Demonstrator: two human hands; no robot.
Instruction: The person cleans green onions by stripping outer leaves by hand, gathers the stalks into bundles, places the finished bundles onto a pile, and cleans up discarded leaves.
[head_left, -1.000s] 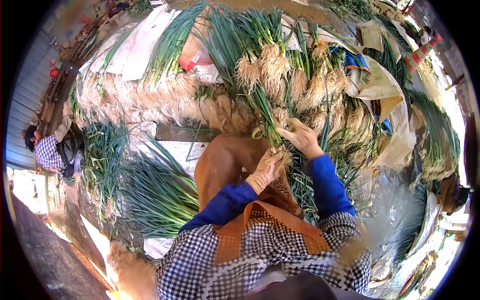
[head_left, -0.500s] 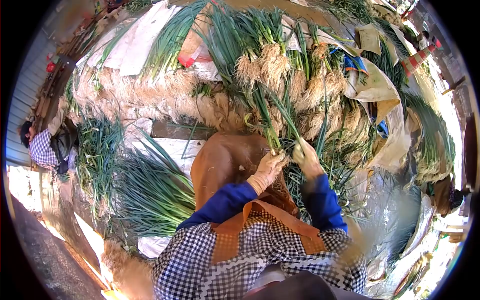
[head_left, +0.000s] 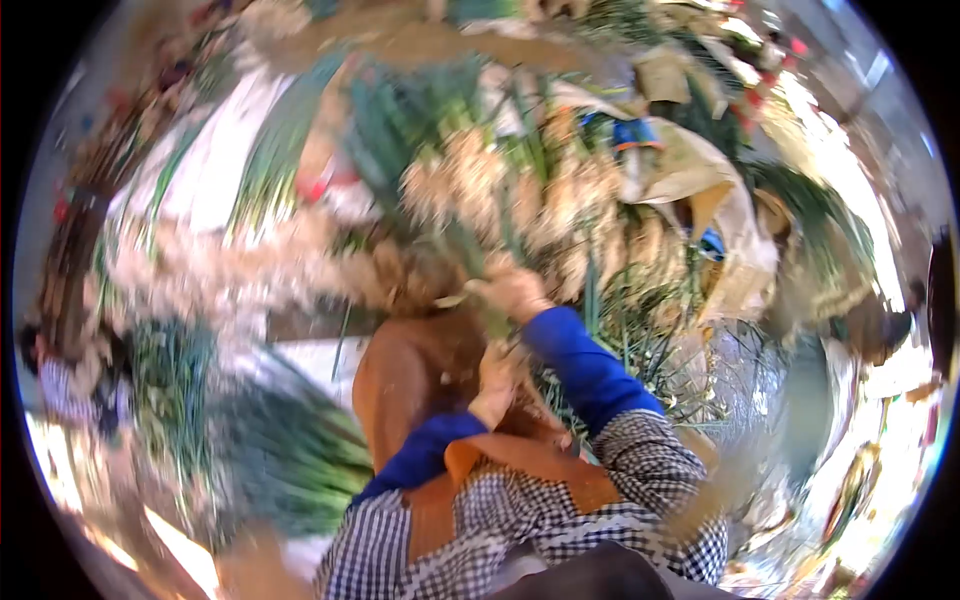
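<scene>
My left hand [head_left: 497, 380], in front of the brown apron over my knee, is closed around the lower end of a few spring onions [head_left: 493, 323]. Their green tops point up and away from me. Just above it, my right hand [head_left: 517, 292] has its fingers curled at the same stalks. A pale strip sticks out to the left of those fingers. Both hands and the stalks are smeared by motion, so finer detail is lost.
Ahead, bunched spring onions [head_left: 465, 175] lie with tan roots toward me. A loose green pile [head_left: 290, 450] lies at my left, with scattered leaves [head_left: 650, 350] at right. A pale sack [head_left: 725, 190] drapes beyond. Another person [head_left: 75, 385] is at far left.
My right hand has moved up and left, from a leaf beside the stalks to the stalks above my left hand. My left hand sits lower and nearer me. The view has shifted.
</scene>
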